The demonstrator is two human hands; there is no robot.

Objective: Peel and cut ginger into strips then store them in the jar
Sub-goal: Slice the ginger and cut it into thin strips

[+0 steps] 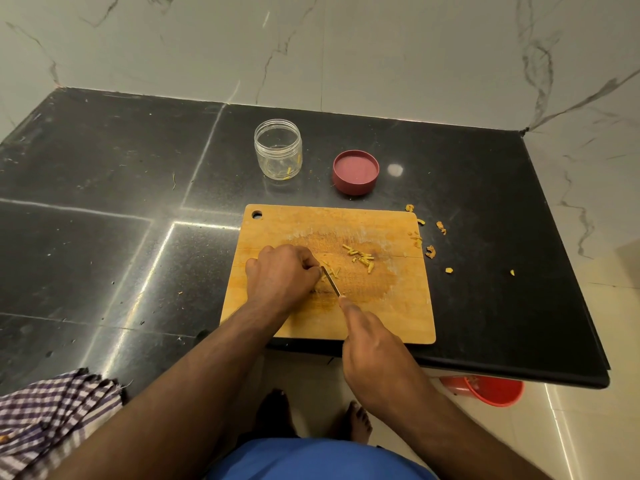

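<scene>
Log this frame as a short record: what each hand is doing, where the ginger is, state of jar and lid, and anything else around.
left hand: fingers curled, pressing down on the ginger piece being cut, which it hides
right hand: grips the knife, forefinger along its back
ginger strips: small loose pile on the cutting board
jar: open, upright, behind the board, a few strips inside
lid: off, on the counter right of the jar
peelings: scattered on the counter by the board's right edge
other: checked cloth at lower left; red bucket on the floor
</scene>
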